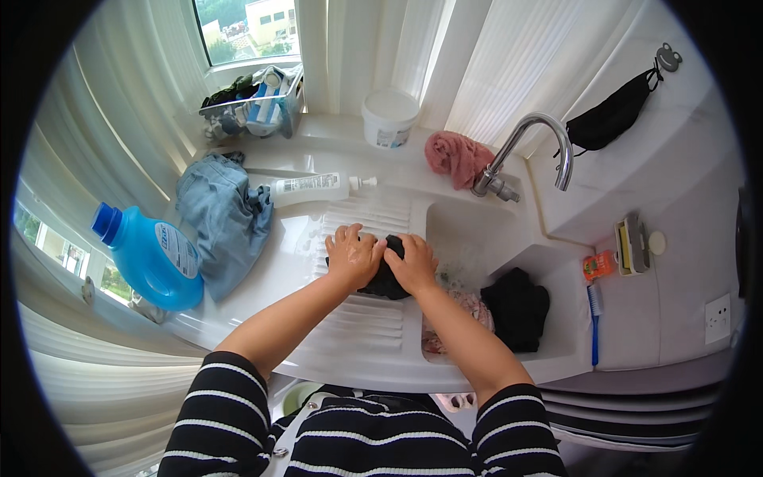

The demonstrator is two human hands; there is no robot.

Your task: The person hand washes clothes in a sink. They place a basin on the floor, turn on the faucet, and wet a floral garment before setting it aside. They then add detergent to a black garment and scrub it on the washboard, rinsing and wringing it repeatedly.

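Both my hands are on a wet-looking, bunched black cloth (386, 283) that lies on the ribbed washboard (364, 327) of a white laundry sink. My left hand (354, 256) presses on the cloth's left side, its fingers curled over it. From the right, my right hand (410, 264) grips the same cloth, with its thumb beside the left one. The garment's kind cannot be made out, as my hands cover much of it. In the basin (453, 230) to the right sit another black garment (517, 308) and a pinkish patterned cloth (470, 308), partly behind my right forearm.
A blue detergent jug (155, 258), light-blue denim (222, 215) and a clear pump bottle (310, 186) are at left. Behind stand a filled bin (266, 103), a white tub (389, 119), a pink towel (457, 159) and the faucet (548, 127). A blue brush (594, 322) rests at right.
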